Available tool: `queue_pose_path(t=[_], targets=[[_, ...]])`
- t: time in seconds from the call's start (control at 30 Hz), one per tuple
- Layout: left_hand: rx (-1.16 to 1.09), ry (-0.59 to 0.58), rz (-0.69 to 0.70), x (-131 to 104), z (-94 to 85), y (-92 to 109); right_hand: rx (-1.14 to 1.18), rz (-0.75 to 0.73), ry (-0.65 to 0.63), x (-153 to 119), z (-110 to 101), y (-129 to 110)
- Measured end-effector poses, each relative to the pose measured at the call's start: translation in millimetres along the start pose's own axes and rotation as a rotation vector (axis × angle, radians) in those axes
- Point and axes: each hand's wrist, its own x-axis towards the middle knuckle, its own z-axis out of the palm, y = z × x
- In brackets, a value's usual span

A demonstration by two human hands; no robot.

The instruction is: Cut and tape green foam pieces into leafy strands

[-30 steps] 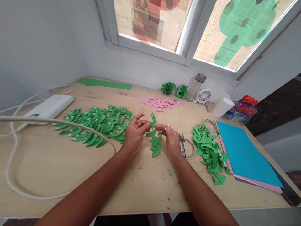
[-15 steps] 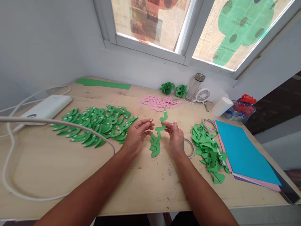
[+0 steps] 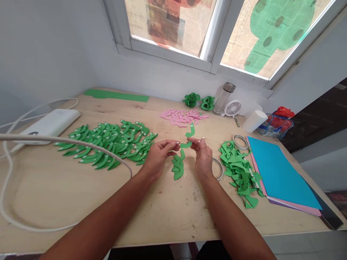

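Both hands pinch one curved green paper strip point(image 3: 188, 139) above the worktop point(image 3: 162, 209): the left hand point(image 3: 158, 157) closes its grip on the near end, the right hand point(image 3: 204, 156) on the middle. Just below the strip lies a small stack of green cut-outs point(image 3: 178, 166).

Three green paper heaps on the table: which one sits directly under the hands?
The small green stack between the left hand and right hand. The big spread lies off left, the scrap heap off right.
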Motion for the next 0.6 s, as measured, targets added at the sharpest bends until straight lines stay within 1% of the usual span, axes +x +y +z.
queue_pose_path(t=[0.6], targets=[[0.018,-0.027,-0.02,0.3,-0.3,-1.5,-0.003,-0.018,-0.019,-2.4,0.5,2.6]])
